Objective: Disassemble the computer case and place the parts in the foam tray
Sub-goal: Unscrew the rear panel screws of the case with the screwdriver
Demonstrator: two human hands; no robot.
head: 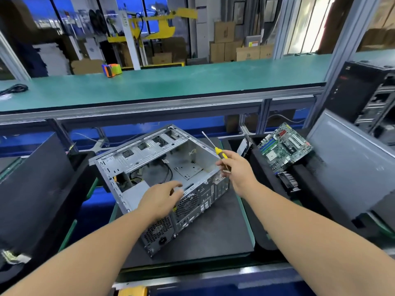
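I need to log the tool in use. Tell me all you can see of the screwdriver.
The screwdriver has a yellow-and-black handle and a thin, bare metal shaft. The right hand grips its handle, holding it in the air above the open computer case, tilted with the shaft pointing up and away to the left. The tip touches nothing. Its tip type is too small to tell.

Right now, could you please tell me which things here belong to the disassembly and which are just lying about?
Job: open grey metal computer case; yellow-handled screwdriver in the right hand; green motherboard in the black foam tray; left hand.

Lying about: orange-and-green tape dispenser; black coiled cable; brown cardboard boxes.
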